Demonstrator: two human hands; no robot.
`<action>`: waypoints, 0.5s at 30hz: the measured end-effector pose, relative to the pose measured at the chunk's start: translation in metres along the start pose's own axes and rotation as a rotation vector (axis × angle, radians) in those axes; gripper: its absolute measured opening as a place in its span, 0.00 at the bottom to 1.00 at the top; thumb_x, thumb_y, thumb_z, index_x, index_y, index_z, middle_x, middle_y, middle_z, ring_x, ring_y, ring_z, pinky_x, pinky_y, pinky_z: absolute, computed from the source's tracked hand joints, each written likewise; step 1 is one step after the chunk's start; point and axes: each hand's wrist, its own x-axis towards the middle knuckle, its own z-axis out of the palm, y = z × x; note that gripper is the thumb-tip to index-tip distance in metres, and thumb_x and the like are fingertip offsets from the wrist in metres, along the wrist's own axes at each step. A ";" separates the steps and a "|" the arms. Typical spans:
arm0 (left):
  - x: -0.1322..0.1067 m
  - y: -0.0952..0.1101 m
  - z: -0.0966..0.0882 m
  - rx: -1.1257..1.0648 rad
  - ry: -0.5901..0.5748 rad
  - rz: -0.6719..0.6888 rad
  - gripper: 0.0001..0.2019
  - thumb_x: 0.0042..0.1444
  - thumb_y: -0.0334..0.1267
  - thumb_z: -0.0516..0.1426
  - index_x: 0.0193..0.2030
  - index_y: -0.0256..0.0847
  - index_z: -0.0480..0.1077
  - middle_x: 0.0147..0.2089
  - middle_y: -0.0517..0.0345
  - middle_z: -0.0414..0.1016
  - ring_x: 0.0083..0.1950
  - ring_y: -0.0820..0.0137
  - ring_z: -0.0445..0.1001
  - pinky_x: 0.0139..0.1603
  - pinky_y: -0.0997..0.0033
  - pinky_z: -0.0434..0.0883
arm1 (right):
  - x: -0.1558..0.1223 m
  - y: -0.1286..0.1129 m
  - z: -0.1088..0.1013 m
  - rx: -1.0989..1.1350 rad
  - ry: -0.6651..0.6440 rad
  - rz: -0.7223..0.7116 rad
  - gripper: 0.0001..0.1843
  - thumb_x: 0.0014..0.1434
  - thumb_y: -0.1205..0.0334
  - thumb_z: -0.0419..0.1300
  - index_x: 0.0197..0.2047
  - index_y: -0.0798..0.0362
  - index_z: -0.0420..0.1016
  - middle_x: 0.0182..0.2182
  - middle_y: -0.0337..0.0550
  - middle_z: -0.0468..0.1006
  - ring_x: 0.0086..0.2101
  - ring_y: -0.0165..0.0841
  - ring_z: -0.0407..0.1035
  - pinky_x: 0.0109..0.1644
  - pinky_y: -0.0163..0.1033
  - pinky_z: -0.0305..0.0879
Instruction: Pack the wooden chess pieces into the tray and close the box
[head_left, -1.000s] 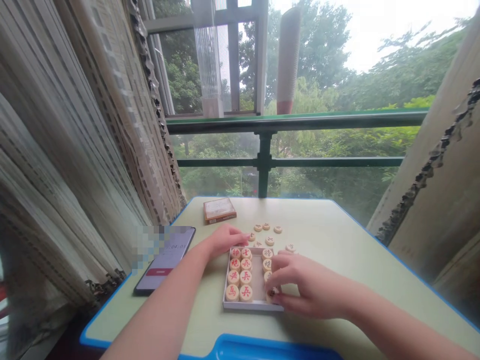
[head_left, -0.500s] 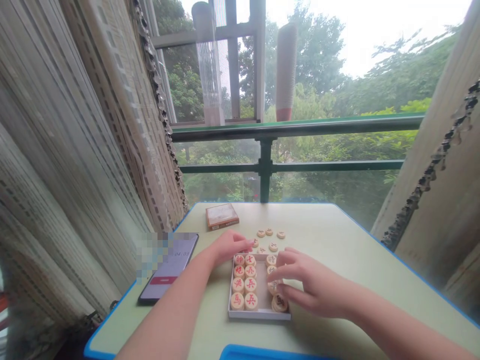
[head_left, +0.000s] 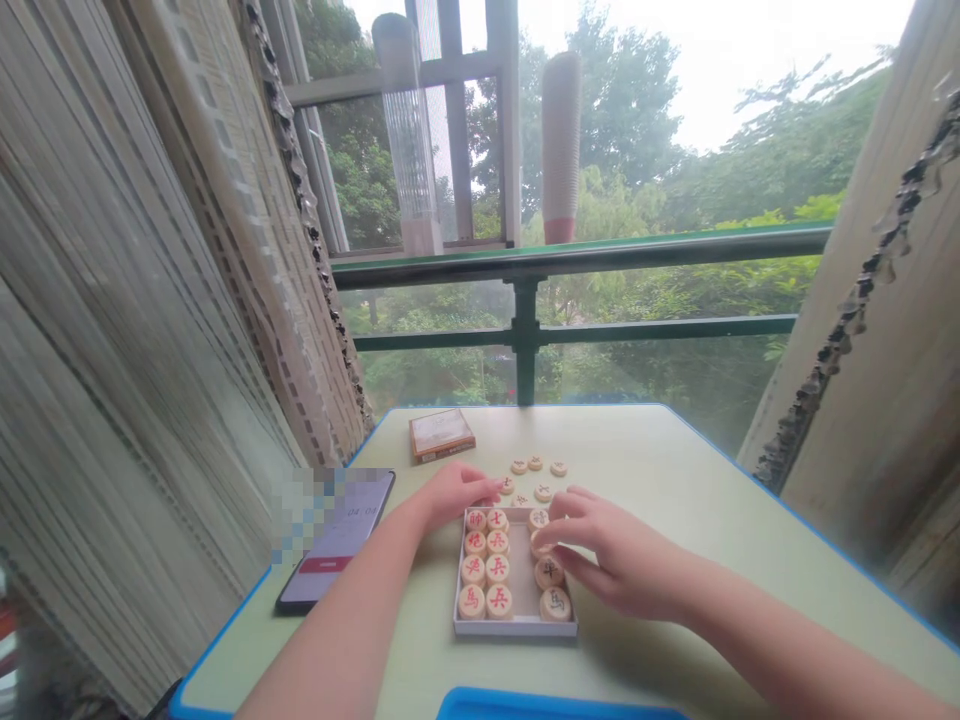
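Note:
An open white box (head_left: 517, 629) holds round wooden xiangqi pieces. Two columns of red-marked pieces (head_left: 498, 570) fill its left side, and one column of dark-marked pieces (head_left: 555, 603) runs along its right wall. My right hand (head_left: 611, 550) reaches over that wall, fingers curled onto a xiangqi piece (head_left: 540, 543) second from the far end, partly covering it. By the box's far left corner, my left hand (head_left: 457, 492) has its thumb and fingers drawn together; what lies between them is too small to make out. Several loose pieces (head_left: 543, 493) lie beyond the box.
A phone (head_left: 341, 535) lies left of my left forearm. Toward the back left is a flat brown-edged box (head_left: 442, 434). The blue edge of another object (head_left: 555, 703) shows at the near side of the pale green table (head_left: 675, 480). Curtains (head_left: 187, 250) and a railing (head_left: 600, 258) surround it.
My right hand has shifted slightly away from me along the right column, uncovering the nearer dark-marked pieces, which sit straighter. My left hand stays by the far left corner. The view has shifted a little.

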 end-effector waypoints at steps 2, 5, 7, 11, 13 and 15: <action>0.001 -0.001 0.000 -0.009 -0.003 -0.001 0.21 0.41 0.54 0.59 0.26 0.34 0.75 0.28 0.54 0.74 0.32 0.69 0.68 0.34 0.71 0.63 | 0.001 0.002 0.002 -0.008 0.021 0.030 0.16 0.60 0.64 0.48 0.46 0.48 0.74 0.36 0.47 0.69 0.36 0.34 0.62 0.40 0.40 0.61; 0.001 -0.002 -0.001 0.005 -0.005 0.009 0.21 0.41 0.54 0.59 0.27 0.34 0.75 0.29 0.53 0.75 0.32 0.68 0.69 0.35 0.71 0.63 | 0.001 0.002 0.002 -0.013 0.005 0.033 0.16 0.61 0.63 0.48 0.46 0.46 0.74 0.36 0.46 0.69 0.37 0.34 0.61 0.41 0.40 0.62; 0.000 -0.002 -0.001 0.009 -0.003 0.014 0.22 0.41 0.54 0.59 0.28 0.34 0.75 0.29 0.53 0.75 0.32 0.68 0.69 0.35 0.70 0.64 | 0.001 0.002 0.002 -0.006 -0.006 0.026 0.15 0.61 0.63 0.48 0.43 0.47 0.75 0.36 0.46 0.69 0.37 0.34 0.61 0.41 0.40 0.62; -0.001 0.000 -0.001 -0.016 -0.001 0.014 0.21 0.41 0.53 0.59 0.27 0.33 0.75 0.28 0.52 0.75 0.32 0.68 0.69 0.35 0.70 0.64 | 0.001 0.006 0.002 -0.003 0.029 0.019 0.14 0.60 0.63 0.49 0.42 0.48 0.75 0.35 0.46 0.69 0.36 0.34 0.62 0.40 0.40 0.62; -0.002 0.001 -0.001 -0.021 0.003 0.008 0.21 0.41 0.53 0.59 0.27 0.33 0.75 0.29 0.52 0.75 0.32 0.68 0.69 0.35 0.70 0.64 | 0.001 0.008 0.002 0.001 0.053 0.015 0.15 0.60 0.64 0.49 0.43 0.49 0.75 0.34 0.47 0.70 0.36 0.34 0.63 0.39 0.39 0.62; -0.002 0.002 -0.001 -0.014 0.005 0.010 0.21 0.41 0.53 0.59 0.27 0.33 0.75 0.29 0.52 0.75 0.33 0.68 0.70 0.36 0.70 0.64 | 0.001 0.009 0.003 0.004 0.057 0.010 0.15 0.60 0.65 0.48 0.43 0.49 0.75 0.34 0.47 0.70 0.36 0.34 0.63 0.39 0.39 0.63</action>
